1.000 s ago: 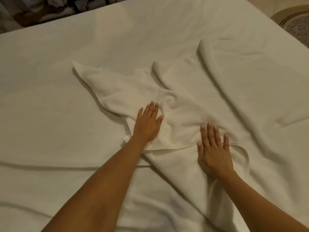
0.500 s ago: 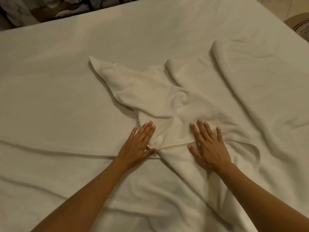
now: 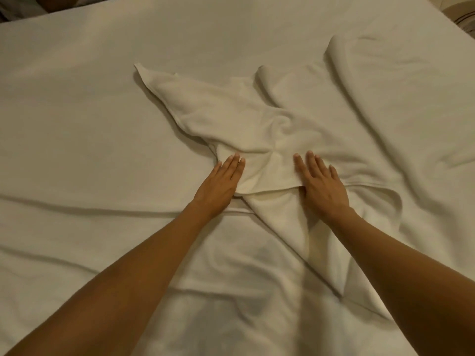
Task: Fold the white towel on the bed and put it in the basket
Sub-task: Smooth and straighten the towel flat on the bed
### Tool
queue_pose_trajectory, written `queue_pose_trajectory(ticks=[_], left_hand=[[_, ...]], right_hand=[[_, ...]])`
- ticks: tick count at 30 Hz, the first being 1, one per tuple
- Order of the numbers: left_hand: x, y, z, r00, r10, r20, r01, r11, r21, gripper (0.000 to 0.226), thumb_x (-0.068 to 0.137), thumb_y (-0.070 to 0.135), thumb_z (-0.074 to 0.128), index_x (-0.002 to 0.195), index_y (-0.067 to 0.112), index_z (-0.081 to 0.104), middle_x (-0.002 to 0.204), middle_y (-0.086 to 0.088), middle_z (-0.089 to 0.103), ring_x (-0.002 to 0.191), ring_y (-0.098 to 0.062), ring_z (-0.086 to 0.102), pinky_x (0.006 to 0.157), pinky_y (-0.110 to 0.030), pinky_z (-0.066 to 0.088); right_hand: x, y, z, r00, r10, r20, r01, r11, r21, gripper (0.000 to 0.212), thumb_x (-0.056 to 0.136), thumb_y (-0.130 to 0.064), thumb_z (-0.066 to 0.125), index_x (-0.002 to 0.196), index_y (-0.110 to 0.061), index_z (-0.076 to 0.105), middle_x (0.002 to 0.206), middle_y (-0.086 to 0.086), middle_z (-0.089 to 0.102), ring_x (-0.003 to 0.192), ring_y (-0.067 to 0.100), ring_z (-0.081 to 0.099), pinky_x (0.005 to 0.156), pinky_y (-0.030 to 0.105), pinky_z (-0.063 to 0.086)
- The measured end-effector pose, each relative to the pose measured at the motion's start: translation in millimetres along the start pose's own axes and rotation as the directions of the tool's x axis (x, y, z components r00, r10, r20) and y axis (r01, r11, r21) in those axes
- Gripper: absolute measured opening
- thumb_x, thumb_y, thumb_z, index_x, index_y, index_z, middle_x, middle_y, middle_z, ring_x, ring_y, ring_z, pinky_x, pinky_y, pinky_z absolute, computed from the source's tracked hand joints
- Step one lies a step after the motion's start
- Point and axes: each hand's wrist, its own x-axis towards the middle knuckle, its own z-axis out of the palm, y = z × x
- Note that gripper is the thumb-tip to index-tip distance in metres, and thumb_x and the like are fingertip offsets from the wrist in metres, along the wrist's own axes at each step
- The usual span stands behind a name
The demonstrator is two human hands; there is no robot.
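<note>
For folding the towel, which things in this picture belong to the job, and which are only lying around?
Part of the job:
- crumpled white terry towel
- left hand, flat at the towel's edge
- right hand, flat on the towel
- white bed sheet, the work surface

Just lying about:
- striped rug, far right corner

The basket is not in view.

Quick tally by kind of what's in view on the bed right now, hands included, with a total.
White towel: 1
Bed: 1
Hands: 2, the left hand and the right hand
Basket: 0 in view
Total: 4
</note>
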Motion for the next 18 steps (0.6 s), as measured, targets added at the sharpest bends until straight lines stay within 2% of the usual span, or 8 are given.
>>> queue_pose_trajectory(ticks=[4,7,10,13,18], left_hand=[[-10.8,-8.5,-9.4,0.999,0.013,0.042,-0.011,0.999,-0.045,0.069,0.093,-0.009,0.027,0.150,0.007,-0.008,0.160,-0.010,-0.008,0.148,-0.020,-0.005,0.119,-0.029,0.003],[-21.3,-11.9,-14.3,0.998,0.005,0.061,-0.003,0.999,-0.036,0.069,0.092,-0.010,0.025,0.150,0.008,-0.008,0.160,-0.009,-0.006,0.148,-0.018,-0.003,0.119,-0.028,0.003],[-35.4,-13.4,-14.1,0.997,-0.027,0.067,0.029,0.999,-0.025,0.071,0.091,-0.011,0.025,0.151,0.011,-0.006,0.160,-0.007,-0.004,0.148,-0.017,-0.002,0.120,-0.029,0.004],[-61.9,-14.6,-7.3,0.992,-0.050,0.113,0.048,0.999,0.019,0.069,0.093,-0.007,0.027,0.151,0.011,-0.006,0.160,-0.006,-0.003,0.149,-0.017,0.000,0.120,-0.030,0.006],[-121.2,-17.0,9.6,0.967,-0.139,0.213,0.121,0.988,0.099,0.062,0.097,-0.001,0.023,0.150,0.007,-0.007,0.160,-0.010,-0.004,0.149,-0.020,0.001,0.120,-0.032,0.005]], right_hand=[[4.5,11.4,-14.0,0.997,0.070,0.037,-0.068,0.996,-0.050,0.070,0.095,-0.018,0.036,0.151,-0.022,-0.006,0.159,0.008,-0.007,0.146,0.025,-0.004,0.118,0.044,0.005],[-0.7,12.9,-21.8,0.997,0.041,0.069,-0.039,0.999,-0.039,0.069,0.093,-0.007,0.032,0.151,-0.021,-0.003,0.159,0.007,-0.003,0.146,0.023,-0.002,0.118,0.041,0.004],[-16.7,3.5,-20.7,0.998,0.015,0.054,-0.018,0.999,0.043,0.069,0.091,0.001,0.027,0.151,-0.021,0.001,0.159,0.007,0.003,0.146,0.022,0.006,0.117,0.040,0.009],[-45.3,-19.5,-10.3,0.996,0.011,0.084,-0.018,0.996,0.084,0.069,0.091,-0.001,0.028,0.151,-0.020,0.000,0.159,0.007,0.004,0.146,0.023,0.008,0.117,0.040,0.012],[-92.9,-62.3,13.3,0.997,0.025,0.078,-0.036,0.989,0.142,0.069,0.093,-0.004,0.031,0.150,-0.019,-0.004,0.159,0.008,-0.002,0.146,0.023,0.000,0.118,0.042,0.002]])
